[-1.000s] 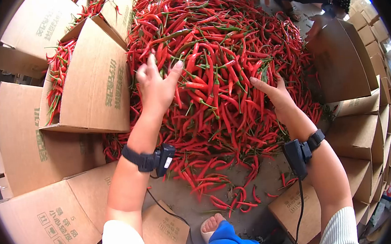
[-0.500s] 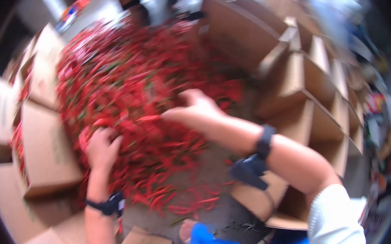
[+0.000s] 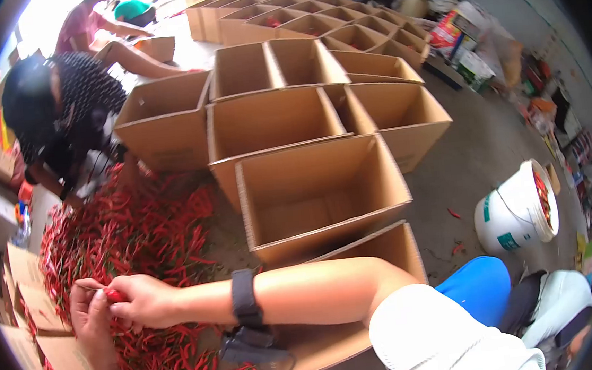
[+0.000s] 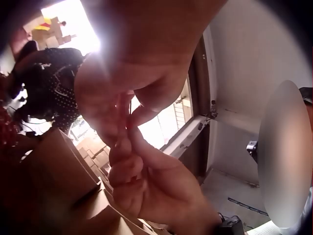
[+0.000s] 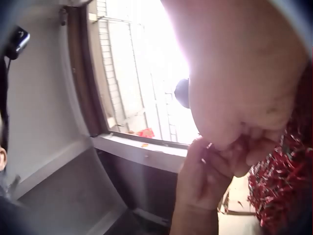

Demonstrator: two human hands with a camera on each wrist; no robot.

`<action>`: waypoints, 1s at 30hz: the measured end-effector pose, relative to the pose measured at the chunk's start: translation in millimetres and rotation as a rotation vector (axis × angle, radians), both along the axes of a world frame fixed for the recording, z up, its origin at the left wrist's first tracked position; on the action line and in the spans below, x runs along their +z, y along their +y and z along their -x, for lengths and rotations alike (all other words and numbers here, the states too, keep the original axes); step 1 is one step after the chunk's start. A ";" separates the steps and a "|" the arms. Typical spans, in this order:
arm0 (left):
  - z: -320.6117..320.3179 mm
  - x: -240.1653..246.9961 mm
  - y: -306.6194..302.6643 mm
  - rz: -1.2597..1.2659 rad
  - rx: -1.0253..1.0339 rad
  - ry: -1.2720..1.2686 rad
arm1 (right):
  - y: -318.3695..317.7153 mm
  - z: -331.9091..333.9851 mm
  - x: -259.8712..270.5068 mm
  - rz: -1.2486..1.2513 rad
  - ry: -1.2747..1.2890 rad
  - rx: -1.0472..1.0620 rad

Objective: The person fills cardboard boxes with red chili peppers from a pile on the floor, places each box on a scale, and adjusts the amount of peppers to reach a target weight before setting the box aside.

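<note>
Both hands meet above the left part of a large heap of red chili peppers (image 3: pixel 155 245). A red chili pepper (image 3: pixel 115 295) shows between them, its thin stem toward the left hand. My right hand (image 3: pixel 145 301) grips the pepper with curled fingers. The left hand (image 3: pixel 92 318) pinches at the stem end, thumb against fingers. In the left wrist view the fingertips of the left hand (image 4: pixel 132 83) and the right hand (image 4: pixel 156 186) come together, hiding most of the pepper. The right wrist view also has the right hand (image 5: pixel 239 107) against the left hand (image 5: pixel 200 181).
Open cardboard boxes (image 3: pixel 324 190) stand in rows beyond my right arm. More boxes (image 3: pixel 48 302) line the heap's left side. A white bucket (image 3: pixel 503 214) with red contents sits at the right. Another person (image 3: pixel 67 99) bends over the heap's far edge.
The head view has swung right, bringing in the box rows and bucket. Both hands, earlier apart over the heap, have come together around a chili pepper.
</note>
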State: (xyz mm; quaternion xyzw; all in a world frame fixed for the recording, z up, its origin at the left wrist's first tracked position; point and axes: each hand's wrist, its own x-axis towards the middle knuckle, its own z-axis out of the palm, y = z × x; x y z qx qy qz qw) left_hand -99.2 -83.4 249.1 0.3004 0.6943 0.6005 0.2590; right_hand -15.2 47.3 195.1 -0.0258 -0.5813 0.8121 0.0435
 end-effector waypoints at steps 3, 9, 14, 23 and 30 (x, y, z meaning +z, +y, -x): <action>3.0 9.7 21.4 -0.113 -0.022 0.028 | 19.1 -24.9 46.9 0.058 -0.092 -0.154; 14.3 39.3 45.6 -0.462 0.187 -0.296 | 13.3 4.0 112.1 0.952 0.157 -0.270; -37.9 32.9 71.0 -0.211 0.365 -0.354 | 47.1 -18.9 138.8 0.380 0.417 -0.675; 21.9 -51.9 18.2 -0.046 0.061 -0.646 | 340.0 -533.3 127.5 -0.746 -0.235 -2.036; 36.8 -58.5 -1.8 0.032 -0.003 -0.690 | 333.1 -876.3 43.2 -0.066 -0.769 -2.509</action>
